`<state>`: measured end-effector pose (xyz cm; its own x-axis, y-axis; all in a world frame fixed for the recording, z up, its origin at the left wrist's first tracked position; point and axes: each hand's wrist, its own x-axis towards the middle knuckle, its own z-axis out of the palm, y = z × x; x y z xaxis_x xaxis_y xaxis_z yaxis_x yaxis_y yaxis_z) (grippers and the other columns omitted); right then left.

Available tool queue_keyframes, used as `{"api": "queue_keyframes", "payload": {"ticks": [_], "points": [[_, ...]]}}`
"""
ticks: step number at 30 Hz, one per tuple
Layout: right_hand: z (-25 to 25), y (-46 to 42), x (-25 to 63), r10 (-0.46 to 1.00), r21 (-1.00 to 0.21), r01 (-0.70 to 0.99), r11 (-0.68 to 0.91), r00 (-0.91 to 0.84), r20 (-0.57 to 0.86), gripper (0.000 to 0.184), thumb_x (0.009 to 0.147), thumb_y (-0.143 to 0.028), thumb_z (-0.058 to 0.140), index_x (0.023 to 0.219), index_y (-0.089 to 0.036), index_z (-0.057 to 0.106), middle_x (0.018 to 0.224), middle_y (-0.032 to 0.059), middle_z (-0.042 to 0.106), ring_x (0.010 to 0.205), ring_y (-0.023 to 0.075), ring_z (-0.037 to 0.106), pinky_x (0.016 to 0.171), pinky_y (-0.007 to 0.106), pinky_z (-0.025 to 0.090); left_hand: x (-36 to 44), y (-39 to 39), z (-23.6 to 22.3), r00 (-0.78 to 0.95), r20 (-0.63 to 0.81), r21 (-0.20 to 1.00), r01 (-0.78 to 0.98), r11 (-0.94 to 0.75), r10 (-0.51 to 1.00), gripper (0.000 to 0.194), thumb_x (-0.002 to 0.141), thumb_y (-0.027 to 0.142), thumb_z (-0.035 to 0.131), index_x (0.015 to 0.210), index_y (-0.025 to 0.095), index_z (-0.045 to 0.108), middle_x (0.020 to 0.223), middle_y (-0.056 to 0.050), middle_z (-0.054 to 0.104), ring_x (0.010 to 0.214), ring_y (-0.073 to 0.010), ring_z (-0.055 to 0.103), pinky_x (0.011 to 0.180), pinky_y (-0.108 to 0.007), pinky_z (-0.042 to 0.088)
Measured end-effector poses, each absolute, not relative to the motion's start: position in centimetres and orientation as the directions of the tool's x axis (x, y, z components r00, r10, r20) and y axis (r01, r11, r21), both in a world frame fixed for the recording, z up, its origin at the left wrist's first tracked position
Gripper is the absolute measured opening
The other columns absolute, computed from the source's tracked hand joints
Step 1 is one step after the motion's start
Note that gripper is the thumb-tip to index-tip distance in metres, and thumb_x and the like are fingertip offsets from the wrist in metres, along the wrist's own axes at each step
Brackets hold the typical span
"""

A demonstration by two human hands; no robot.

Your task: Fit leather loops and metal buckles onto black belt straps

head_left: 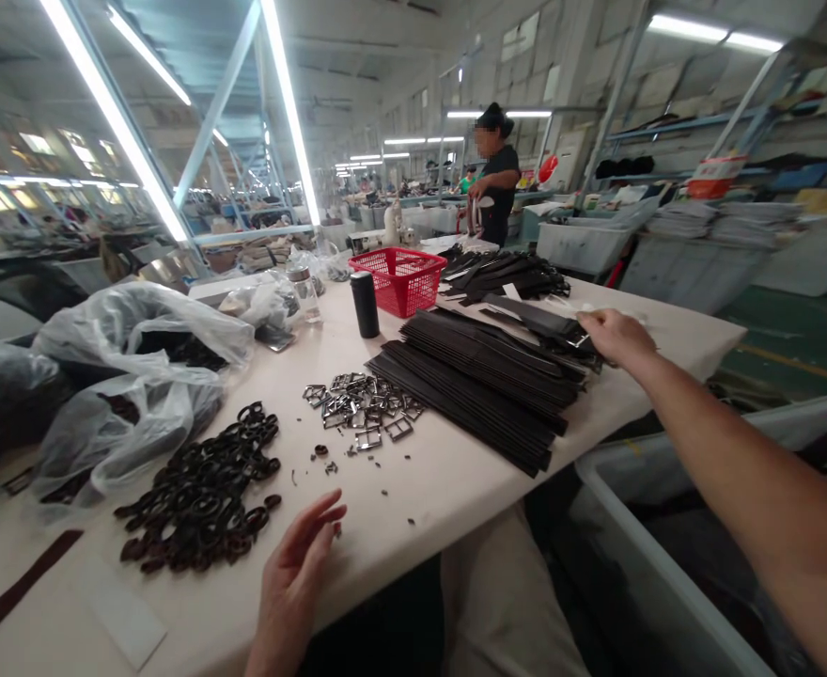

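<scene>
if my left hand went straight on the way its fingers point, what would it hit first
Probably the pile of metal buckles; if your left hand is low enough, it may brush small dark bits first. Its height is unclear.

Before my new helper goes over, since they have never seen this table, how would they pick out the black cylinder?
On the pale table, find the red basket. The black cylinder stands upright at its near left corner, opaque, unlike the clear bottle further left.
</scene>
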<state>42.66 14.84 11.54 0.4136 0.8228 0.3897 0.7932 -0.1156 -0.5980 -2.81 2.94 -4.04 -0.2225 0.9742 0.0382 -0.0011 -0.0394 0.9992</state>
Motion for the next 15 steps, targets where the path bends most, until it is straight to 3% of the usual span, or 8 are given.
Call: {"api": "queue_keyframes", "payload": {"ticks": [3,5,10,15], "points": [[9.8,14.6,43.2,0.796,-0.503,0.847,-0.171,0.419,0.437,0.046,0.094,-0.046,0.046,0.094,-0.005,0.066,0.112,0.0334,0.067,0.100,0.0262,0.067,0.074,0.037,0.041,-3.0,2.9,-4.0,-0.219,0.033,0.999,0.030,-0.027,0.975,0.041,0.080,0.048,0.071,0.110,0.021,0.075,0.103,-0.008,0.077,0.099,-0.0250,0.071,0.094,-0.035,0.053],[7.7,14.5,41.9,0.822,-0.447,0.887,-0.117,0.339,0.457,0.044,0.096,-0.041,0.044,0.105,-0.006,0.068,0.118,0.0290,0.067,0.111,0.0282,0.064,0.083,0.036,0.043,-3.3,2.9,-4.0,-0.196,0.035,0.999,0.048,-0.026,0.980,0.040,0.081,0.048,0.070,0.110,0.020,0.075,0.102,-0.009,0.077,0.098,-0.0246,0.072,0.094,-0.035,0.053],[1.8,14.3,36.0,0.890,-0.350,0.935,0.050,0.117,0.441,0.020,0.088,-0.031,0.061,0.097,-0.019,0.074,0.109,0.0103,0.075,0.102,0.0249,0.069,0.092,0.035,0.049,-3.8,3.1,-4.3,-0.123,0.064,0.995,0.082,-0.054,0.990,0.036,0.083,0.046,0.069,0.108,0.020,0.076,0.107,-0.010,0.077,0.098,-0.0237,0.072,0.093,-0.035,0.054],[-0.5,14.8,32.5,0.923,-0.265,0.960,0.089,0.021,0.384,0.027,0.090,-0.037,0.058,0.101,-0.020,0.076,0.112,0.0103,0.074,0.107,0.0282,0.067,0.094,0.039,0.049,-3.8,3.0,-4.6,-0.081,0.109,0.991,0.088,-0.102,0.991,0.030,0.088,0.042,0.066,0.108,0.021,0.075,0.106,-0.008,0.076,0.098,-0.0211,0.072,0.093,-0.032,0.054]]}}
